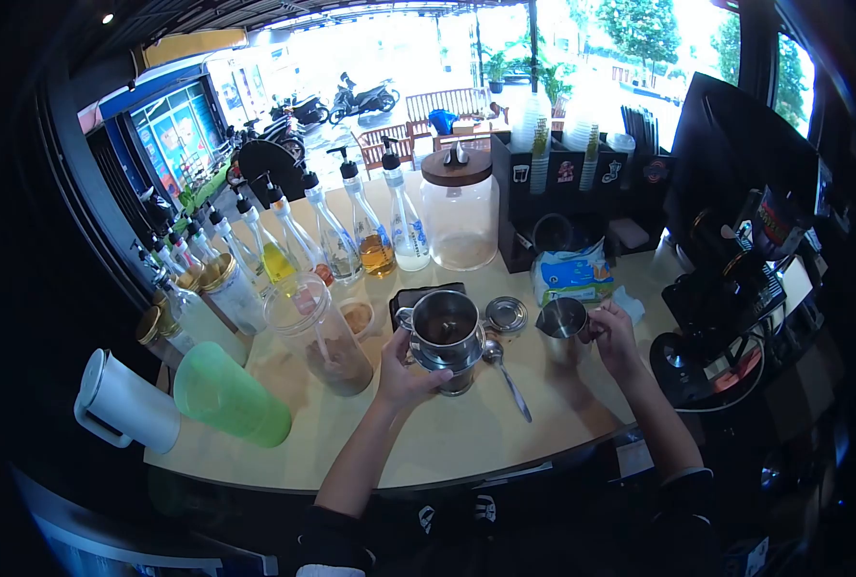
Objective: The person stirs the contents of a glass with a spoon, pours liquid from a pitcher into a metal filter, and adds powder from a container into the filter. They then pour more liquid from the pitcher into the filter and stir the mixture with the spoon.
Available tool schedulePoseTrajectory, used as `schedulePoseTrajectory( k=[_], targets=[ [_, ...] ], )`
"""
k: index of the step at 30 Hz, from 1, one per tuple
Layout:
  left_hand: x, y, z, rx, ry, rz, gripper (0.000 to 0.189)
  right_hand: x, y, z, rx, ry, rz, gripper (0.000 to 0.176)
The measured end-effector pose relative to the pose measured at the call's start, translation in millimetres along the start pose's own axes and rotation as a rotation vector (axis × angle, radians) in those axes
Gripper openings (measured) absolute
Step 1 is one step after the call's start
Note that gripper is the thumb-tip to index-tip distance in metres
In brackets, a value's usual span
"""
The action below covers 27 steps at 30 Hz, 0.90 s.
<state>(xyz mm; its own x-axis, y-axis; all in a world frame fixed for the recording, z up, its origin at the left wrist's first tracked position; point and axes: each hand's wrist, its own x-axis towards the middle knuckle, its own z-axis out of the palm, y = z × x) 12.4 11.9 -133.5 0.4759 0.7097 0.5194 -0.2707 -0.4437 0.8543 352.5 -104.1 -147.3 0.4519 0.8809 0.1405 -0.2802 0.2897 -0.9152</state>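
My left hand is closed round the lower rim of a metal coffee dripper, with the thumb along its front. Dark coffee shows inside the dripper, which sits upright on a vessel mostly hidden below it. My right hand grips the handle of a small steel pitcher, to the right of the dripper. Between the two lie a round metal lid and a spoon. Behind the dripper is a flat black tray or scale, partly covered.
Several pump bottles line the back left. A tall clear container, a green pitcher and a white jug stand at left. Behind are a large lidded jar, a wipes pack and a black cup rack.
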Motion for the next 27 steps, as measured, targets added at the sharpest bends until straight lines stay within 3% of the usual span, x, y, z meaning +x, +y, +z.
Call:
schedulePoseTrajectory(
  k=[7, 10, 13, 15, 16, 18, 20, 21, 23, 27],
  targets=[
    [-0.8, -2.7, -1.2, -0.008, 0.007, -0.011, 0.079, -11.9, 10.3, 9.9, 0.164, 0.029, 0.0, 0.016],
    [-0.9, 1.2, 0.5, -0.017, 0.008, -0.028, 0.079, -16.5, 13.5, 11.0, 0.107, 0.078, 0.042, 0.012],
    [-0.1, 4.4, 2.1, -0.027, 0.011, -0.031, 0.079, -12.6, 23.4, -0.7, 0.002, 0.055, -0.059, 0.01],
    [-0.8, 2.9, 0.8, -0.035, 0.011, -0.033, 0.079, -17.7, 9.9, 6.6, -0.801, 0.221, -0.587, 0.015],
    [-0.9, 0.1, -0.4, -0.025, 0.01, -0.024, 0.079, -24.0, 1.6, 13.3, -0.803, 0.219, -0.586, 0.015],
    [-1.5, -1.5, -0.9, -0.018, 0.013, -0.015, 0.079, -43.5, -16.7, 38.8, -0.969, -0.139, -0.713, 0.025],
    [-1.8, -0.5, -0.8, -0.002, 0.012, -0.027, 0.079, -64.9, -17.2, 69.0, -1.028, -0.423, -0.397, 0.024],
    [-2.1, -0.2, -0.6, -0.002, 0.011, -0.026, 0.079, -66.5, -12.9, 79.4, -1.028, -0.422, -0.398, 0.024],
    [-2.0, 0.8, 0.1, -0.021, 0.012, -0.039, 0.079, -65.7, -5.3, 92.5, -1.587, -0.745, -0.291, 0.026],
    [-0.5, 2.2, -0.6, 0.004, 0.028, -0.047, 0.078, -50.4, 9.4, 90.6, -1.513, -0.876, -0.338, 0.021]
  ],
)
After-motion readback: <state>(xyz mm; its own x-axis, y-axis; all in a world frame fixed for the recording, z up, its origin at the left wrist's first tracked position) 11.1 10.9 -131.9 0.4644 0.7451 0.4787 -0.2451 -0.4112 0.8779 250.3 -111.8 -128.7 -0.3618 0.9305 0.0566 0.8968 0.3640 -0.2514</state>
